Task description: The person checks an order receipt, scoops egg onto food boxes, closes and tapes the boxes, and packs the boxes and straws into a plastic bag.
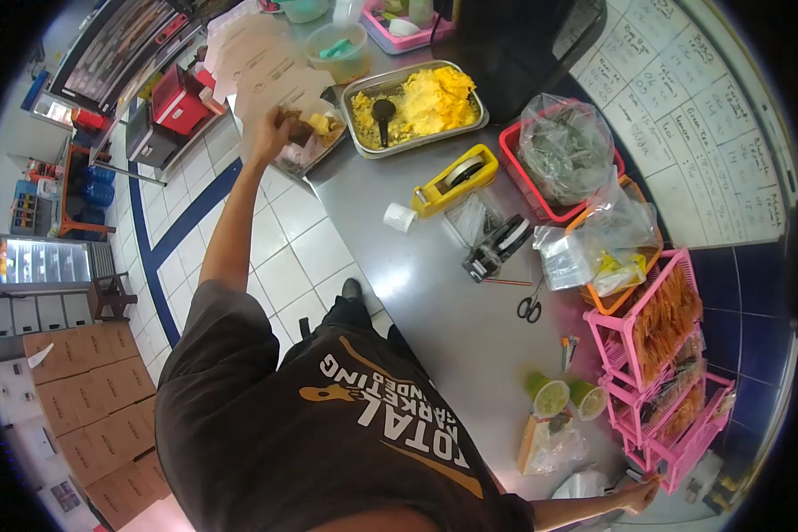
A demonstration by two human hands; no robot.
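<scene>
My left hand [266, 135] is at an open paper food box [309, 158] at the table's upper corner, its fingers closed at the rim beside the flap. Inside the box are yellow food and something brown. Next to it, a metal tray [399, 152] holds yellow shredded food with a black spoon [383, 120] in it. Far off at the lower right, my right hand [640, 496] reaches to the edge of a pink plastic basket [696, 439]. Its fingers look closed at the basket's corner, small in view.
On the steel table [452, 328] are a yellow tape dispenser [454, 182], a black dispenser [498, 248], scissors [529, 308] and two green drinks [551, 396]. A red basket [550, 202] of bags stands by the wall. Stacked cartons [97, 399] are at the left.
</scene>
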